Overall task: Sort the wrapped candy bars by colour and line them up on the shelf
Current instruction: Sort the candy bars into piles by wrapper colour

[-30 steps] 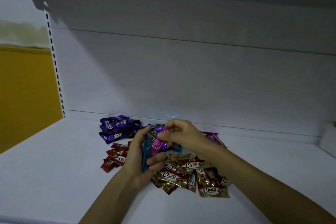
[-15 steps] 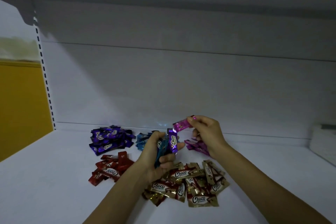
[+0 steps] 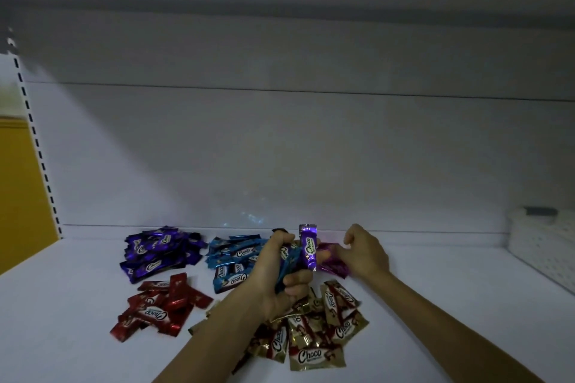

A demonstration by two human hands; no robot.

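Purple bar (image 3: 308, 247) upright, left hand (image 3: 280, 270) | right hand (image 3: 365, 253) maybe pinching magenta bars (image 3: 332, 262)

Probably a shop: a white metal display shelf (image 3: 77, 289) fills the frame, with a slotted upright (image 3: 37, 146) along the left edge, a plain back panel (image 3: 280, 158) behind, and heaps of identical branded candy bars (image 3: 155, 253) at lower centre.
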